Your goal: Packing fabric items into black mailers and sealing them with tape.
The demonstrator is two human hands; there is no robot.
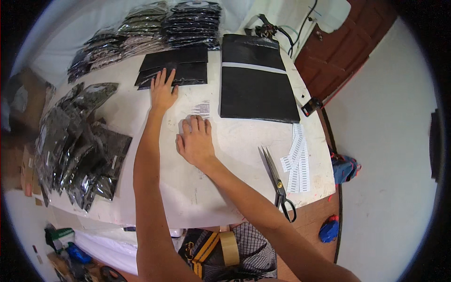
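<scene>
My left hand [163,96] reaches to the far side of the white table. Its fingers are spread and rest on the near edge of a flat black plastic mailing bag [192,73], with another black piece behind it. My right hand [197,143] lies palm down on the tabletop, fingers stretched and slightly apart, gripping nothing. Just beyond its fingertips are small printed label strips [202,109]. To the right of the hands sit two stacks of flat black mailing bags [258,94], one behind the other.
Black-handled scissors [279,185] lie at the near right beside white label strips [300,160]. Clear-bagged dark garments are heaped at the left [80,145] and piled at the back [192,26]. A small black device [311,107] sits at the right edge. A tape roll [229,249] is by my lap.
</scene>
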